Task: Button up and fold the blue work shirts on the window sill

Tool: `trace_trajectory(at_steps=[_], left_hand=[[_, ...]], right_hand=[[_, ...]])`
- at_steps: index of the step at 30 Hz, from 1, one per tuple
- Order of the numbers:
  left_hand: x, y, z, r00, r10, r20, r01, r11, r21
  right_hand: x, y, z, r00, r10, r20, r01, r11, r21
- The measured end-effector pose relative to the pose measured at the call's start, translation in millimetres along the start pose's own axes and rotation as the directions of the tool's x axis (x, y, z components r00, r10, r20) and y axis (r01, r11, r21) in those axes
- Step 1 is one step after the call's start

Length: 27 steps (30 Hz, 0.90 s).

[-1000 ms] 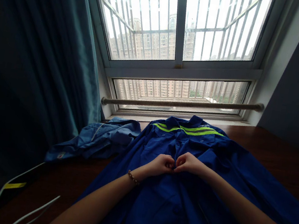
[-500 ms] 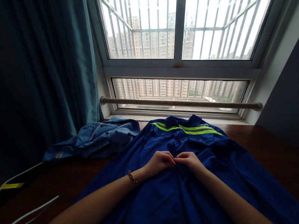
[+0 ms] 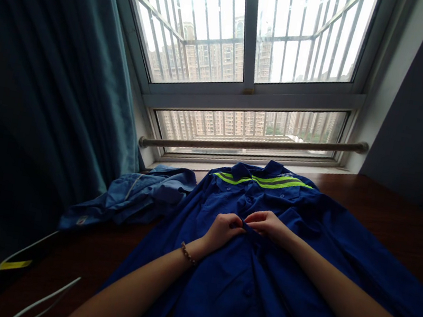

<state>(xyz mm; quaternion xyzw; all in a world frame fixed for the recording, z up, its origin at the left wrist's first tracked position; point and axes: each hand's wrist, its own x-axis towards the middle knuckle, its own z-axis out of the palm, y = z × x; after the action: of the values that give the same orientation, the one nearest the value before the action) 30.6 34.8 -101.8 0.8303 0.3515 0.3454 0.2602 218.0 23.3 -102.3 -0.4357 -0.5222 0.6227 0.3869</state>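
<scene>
A dark blue work shirt (image 3: pixel 254 294) with neon yellow-green stripes (image 3: pixel 264 181) near its collar lies spread on a dark wooden table (image 3: pixel 394 219). Both my hands meet at the shirt's front placket, about mid-chest. My left hand (image 3: pixel 222 229), with a bead bracelet on the wrist, is curled and pinches the fabric edge. My right hand (image 3: pixel 267 224) pinches the same strip of cloth from the other side, fingers pressed together. The fingertips nearly touch each other.
A lighter blue garment (image 3: pixel 132 199) lies crumpled at the table's back left. White cables (image 3: pixel 36 302) and a yellow tag (image 3: pixel 14 264) run along the front left. A teal curtain (image 3: pixel 48 73) hangs at left; a barred window (image 3: pixel 252 52) and a rail (image 3: pixel 254 144) are behind.
Both hands have slid a little further up the shirt front toward the collar, still pinching the placket. The view has tilted slightly.
</scene>
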Motion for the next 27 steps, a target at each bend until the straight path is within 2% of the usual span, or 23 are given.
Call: trace_trajectory(at_steps=[7,13,18,22,25,27], left_hand=[[-1.2,-1.1,0.4,0.999,0.044,0.011,-0.045,0.993,0.11],[-1.3,-1.2,1.6,0.999,0.024,-0.022,-0.021,0.994,0.11],[-0.2,-2.5,0.7,0.999,0.033,0.01,-0.034,0.991,0.131],[1.5,-5.9,-3.7,0.992,0.053,0.112,-0.064,0.993,0.098],[2.9,-8.3,-7.9,0.971,0.072,0.228,-0.078,0.997,0.016],[3.2,-9.1,-9.3,0.961,0.087,0.264,-0.088,0.996,-0.01]], right_hand=[[-1.0,-1.2,4.4,0.995,-0.101,0.021,0.102,0.987,-0.121],[6.8,6.2,-0.5,0.985,-0.166,0.054,0.174,0.962,-0.209],[9.0,10.3,1.0,0.977,-0.211,0.036,0.214,0.95,-0.23],[7.3,10.2,4.3,0.973,-0.231,0.022,0.227,0.929,-0.293],[6.3,10.1,5.5,0.971,-0.237,0.021,0.23,0.914,-0.334],[6.1,10.2,5.4,0.971,-0.239,0.018,0.229,0.907,-0.353]])
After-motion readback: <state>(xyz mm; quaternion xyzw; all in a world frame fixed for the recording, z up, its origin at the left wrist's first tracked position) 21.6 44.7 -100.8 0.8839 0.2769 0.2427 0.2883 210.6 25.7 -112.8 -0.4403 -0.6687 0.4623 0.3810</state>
